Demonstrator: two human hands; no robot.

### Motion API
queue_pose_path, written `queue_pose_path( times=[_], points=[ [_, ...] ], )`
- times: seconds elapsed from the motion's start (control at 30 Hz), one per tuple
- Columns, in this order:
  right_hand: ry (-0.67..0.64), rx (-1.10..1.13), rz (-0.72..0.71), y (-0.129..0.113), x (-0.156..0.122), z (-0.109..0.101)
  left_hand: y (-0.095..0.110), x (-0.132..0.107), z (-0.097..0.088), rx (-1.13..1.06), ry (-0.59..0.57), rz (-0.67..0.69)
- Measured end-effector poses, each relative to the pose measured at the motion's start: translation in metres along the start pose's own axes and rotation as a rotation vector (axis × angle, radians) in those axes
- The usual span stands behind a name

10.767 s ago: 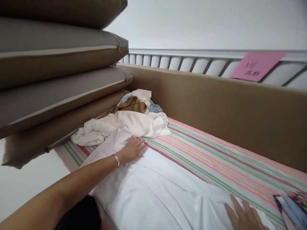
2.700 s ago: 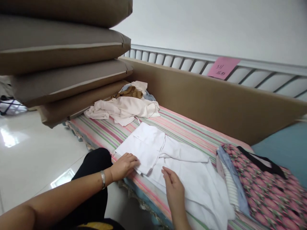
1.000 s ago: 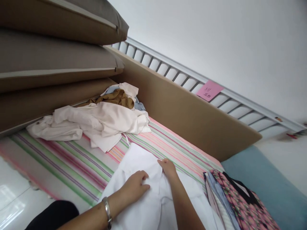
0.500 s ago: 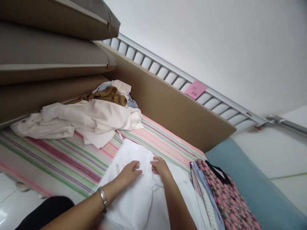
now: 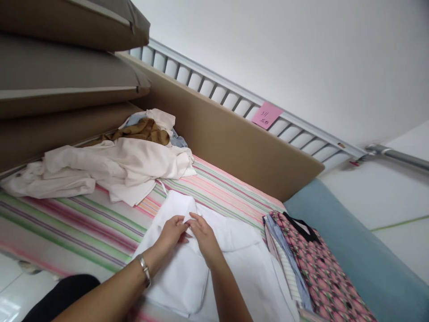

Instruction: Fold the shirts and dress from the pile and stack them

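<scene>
A white shirt lies partly folded on the striped sheet in front of me. My left hand, with a silver bracelet at the wrist, pinches a fold of the shirt near its upper edge. My right hand rests right beside it, fingers bent onto the same fold. Both hands touch each other over the white cloth.
A heap of cream, brown and pale blue clothes lies at the back left under stacked brown cushions. Folded garments topped by a pink patterned one sit at the right. A tan board, a pink note and a blue mat lie behind.
Both hands have come together at the shirt's upper fold and pinched it. The view has swung slightly to the right.
</scene>
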State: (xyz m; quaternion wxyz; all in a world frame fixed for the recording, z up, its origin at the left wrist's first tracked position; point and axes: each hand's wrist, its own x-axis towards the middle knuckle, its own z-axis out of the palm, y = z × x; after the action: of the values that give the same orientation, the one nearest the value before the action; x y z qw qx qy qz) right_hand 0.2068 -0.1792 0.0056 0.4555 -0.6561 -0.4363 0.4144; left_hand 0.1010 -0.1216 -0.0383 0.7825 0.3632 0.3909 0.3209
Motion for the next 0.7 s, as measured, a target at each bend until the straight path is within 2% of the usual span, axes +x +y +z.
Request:
queue_pose_path(
  times=[0.1,0.2,0.3,0.4,0.57,0.7],
  points=[
    [0.113,-0.12,0.0,0.003,0.001,-0.017,-0.001,0.003,0.002,-0.023,0.06,0.036],
    [0.283,-0.463,-0.047,0.012,0.007,-0.033,0.0,0.004,0.003,-0.06,0.067,0.038],
    [0.245,-0.687,-0.113,0.024,0.017,-0.035,0.004,0.002,0.004,-0.062,0.054,0.056],
    [0.202,-0.691,-0.135,0.03,0.029,-0.028,0.009,-0.001,0.004,-0.044,0.049,0.092],
    [0.241,-0.573,-0.097,0.024,0.045,-0.017,0.012,-0.002,0.002,-0.027,0.039,0.134],
    [0.248,-0.635,-0.055,0.019,0.048,-0.014,0.016,-0.006,0.005,0.14,-0.088,0.219]
  ],
)
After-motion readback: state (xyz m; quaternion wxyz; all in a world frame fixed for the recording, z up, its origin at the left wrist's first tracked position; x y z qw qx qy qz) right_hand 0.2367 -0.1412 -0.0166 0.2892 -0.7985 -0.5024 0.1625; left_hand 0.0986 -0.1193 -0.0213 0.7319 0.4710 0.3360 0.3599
